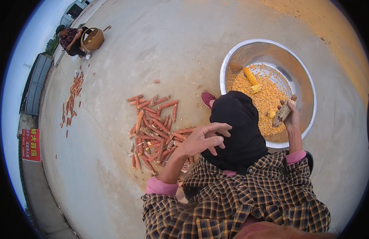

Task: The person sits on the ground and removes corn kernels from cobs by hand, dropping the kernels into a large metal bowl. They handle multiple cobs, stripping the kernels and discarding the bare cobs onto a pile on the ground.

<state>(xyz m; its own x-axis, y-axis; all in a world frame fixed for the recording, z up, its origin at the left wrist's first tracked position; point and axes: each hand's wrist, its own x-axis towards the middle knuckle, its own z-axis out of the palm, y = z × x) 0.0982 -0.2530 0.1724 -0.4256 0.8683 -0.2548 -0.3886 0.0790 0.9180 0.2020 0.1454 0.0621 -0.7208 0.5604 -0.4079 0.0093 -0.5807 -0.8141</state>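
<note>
My left hand [206, 138] is raised over black cloth [236, 128], its fingers apart and nothing in it. Over the right side of a large metal basin [310, 89], my right hand [292, 117] grips a grey-brown corn cob [282, 115]; a second cob end shows behind it, with a few pale kernels. Loose yellow kernels [269, 104] cover much of the basin's bottom. On them lie a yellow ear of corn [250, 76] and a paler, partly kernelled piece [256, 88]. Another yellow piece [271, 114] is partly hidden beside the held cob.
A pile of bare reddish cobs [156, 128] lies left of the basin, near a red shoe [207, 99]. Farther left are more scattered cobs [71, 98] and a crouching person [70, 38] with a wicker basket [96, 40]. Kernels [336, 38] spread over concrete, upper right.
</note>
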